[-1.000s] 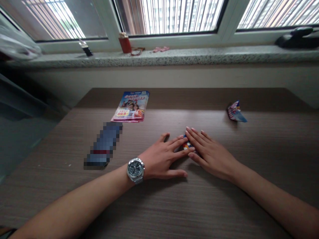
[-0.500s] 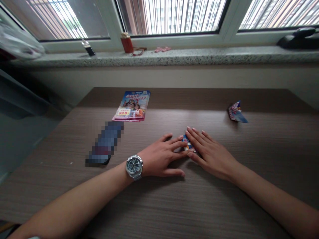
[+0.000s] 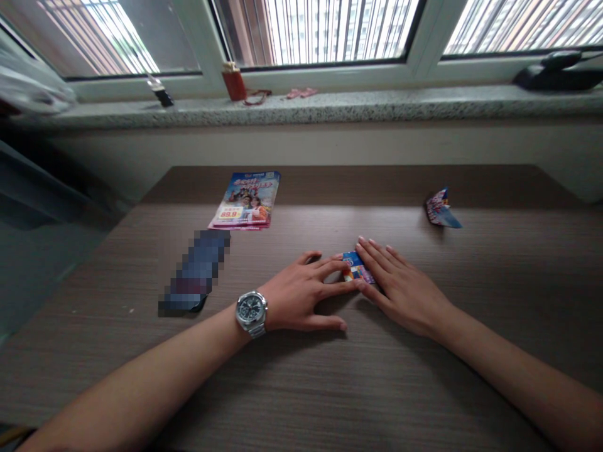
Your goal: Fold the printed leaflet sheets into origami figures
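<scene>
Between my hands a small folded piece of printed paper [image 3: 357, 267] lies on the wooden table [image 3: 264, 389]. My left hand [image 3: 306, 292], with a metal watch [image 3: 251, 312] at the wrist, rests its spread fingertips on the paper's left side. Lying flat with fingers stretched out, my right hand [image 3: 398, 285] covers the paper's right part. How far the paper reaches under the right hand is hidden.
A stack of printed flyers [image 3: 247, 199] lies at the back left, with a pixelated dark phone-like object [image 3: 195, 271] nearer me. A folded paper shape [image 3: 441, 209] stands at the back right. Beyond the table is a stone windowsill [image 3: 377, 108] carrying a red container [image 3: 233, 83].
My right hand has slid slightly to the right over the paper, and more of its blue print shows between my hands. The left hand stays about where it was.
</scene>
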The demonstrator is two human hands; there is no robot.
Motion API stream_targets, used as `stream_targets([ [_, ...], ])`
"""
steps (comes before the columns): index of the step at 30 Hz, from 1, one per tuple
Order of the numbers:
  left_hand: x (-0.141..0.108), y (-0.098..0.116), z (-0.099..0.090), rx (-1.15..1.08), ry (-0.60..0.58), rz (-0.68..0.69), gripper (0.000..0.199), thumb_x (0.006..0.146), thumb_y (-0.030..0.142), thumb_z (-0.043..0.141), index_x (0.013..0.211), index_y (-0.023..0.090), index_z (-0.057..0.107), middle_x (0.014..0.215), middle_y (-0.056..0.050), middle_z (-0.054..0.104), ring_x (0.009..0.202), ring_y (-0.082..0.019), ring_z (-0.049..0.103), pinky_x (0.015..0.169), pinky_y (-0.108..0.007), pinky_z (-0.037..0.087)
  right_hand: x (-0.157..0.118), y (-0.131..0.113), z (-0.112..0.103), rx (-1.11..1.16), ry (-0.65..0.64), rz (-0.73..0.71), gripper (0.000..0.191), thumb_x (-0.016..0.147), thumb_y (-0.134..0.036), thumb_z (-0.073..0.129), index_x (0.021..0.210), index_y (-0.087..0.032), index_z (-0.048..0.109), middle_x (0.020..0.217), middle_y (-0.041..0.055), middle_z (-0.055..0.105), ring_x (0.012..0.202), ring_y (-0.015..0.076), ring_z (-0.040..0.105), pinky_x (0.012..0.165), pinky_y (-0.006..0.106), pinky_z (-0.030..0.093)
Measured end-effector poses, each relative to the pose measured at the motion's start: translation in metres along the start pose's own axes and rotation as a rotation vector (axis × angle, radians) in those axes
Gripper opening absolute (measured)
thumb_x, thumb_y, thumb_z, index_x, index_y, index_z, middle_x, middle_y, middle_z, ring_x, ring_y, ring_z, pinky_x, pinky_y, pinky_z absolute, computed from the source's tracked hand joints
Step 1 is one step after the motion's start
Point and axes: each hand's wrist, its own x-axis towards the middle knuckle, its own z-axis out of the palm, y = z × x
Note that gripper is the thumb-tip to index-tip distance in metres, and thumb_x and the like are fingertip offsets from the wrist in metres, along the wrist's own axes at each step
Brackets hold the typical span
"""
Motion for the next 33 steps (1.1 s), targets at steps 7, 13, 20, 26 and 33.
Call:
stream_targets([
  [7, 0.004, 0.003, 0.001, 0.023, 0.011, -0.035, 0.06, 0.095, 0.061, 0.052, 0.149, 0.036, 0.044, 0.159, -0.012, 0.036, 0.14, -0.031, 0.044, 0.118, -0.055, 0.029, -0.001, 0.0, 0.0, 0.008, 0.012, 0.002, 0.072, 0.103, -0.057, 0.031, 0.161, -0.017, 0.019, 0.167, 0.0092, 0.02, 0.154, 0.0218, 0.018, 0.125, 0.046, 0.022],
  [13, 0.011, 0.013, 0.002, 0.039, 0.057, -0.105, 0.046, 0.099, 0.048, 0.052, 0.141, 0.031, 0.052, 0.155, -0.013, 0.041, 0.139, -0.03, 0.046, 0.116, -0.054, 0.033, -0.002, 0.002, 0.002, 0.022, 0.019, -0.014, 0.073, 0.103, -0.056, 0.031, 0.162, -0.017, 0.013, 0.167, 0.0103, 0.018, 0.154, 0.0224, 0.016, 0.125, 0.047, 0.021],
  [20, 0.026, 0.018, 0.002, 0.048, 0.101, -0.222, 0.038, 0.1, 0.037, 0.052, 0.137, 0.025, 0.055, 0.142, -0.009, 0.056, 0.124, -0.025, 0.058, 0.109, -0.045, 0.043, -0.002, 0.002, 0.002, 0.023, -0.005, -0.006, 0.071, 0.104, -0.054, 0.029, 0.161, -0.015, 0.019, 0.168, 0.0099, 0.017, 0.155, 0.0219, 0.014, 0.126, 0.047, 0.019],
  [26, 0.033, 0.022, 0.006, 0.007, 0.165, -0.297, 0.036, 0.098, 0.032, 0.055, 0.134, 0.024, 0.058, 0.135, -0.008, 0.06, 0.117, -0.024, 0.061, 0.102, -0.041, 0.049, -0.001, 0.002, -0.001, 0.051, -0.011, -0.01, 0.072, 0.103, -0.054, 0.03, 0.162, -0.015, 0.016, 0.168, 0.0101, 0.016, 0.155, 0.0231, 0.012, 0.125, 0.049, 0.019],
  [33, 0.032, 0.019, 0.009, -0.017, 0.196, -0.292, 0.035, 0.097, 0.031, 0.057, 0.132, 0.024, 0.059, 0.136, -0.008, 0.061, 0.12, -0.024, 0.06, 0.106, -0.042, 0.047, 0.0, 0.002, -0.003, 0.073, -0.024, -0.005, 0.072, 0.103, -0.056, 0.026, 0.161, -0.013, 0.019, 0.167, 0.0108, 0.017, 0.155, 0.023, 0.011, 0.126, 0.048, 0.017],
])
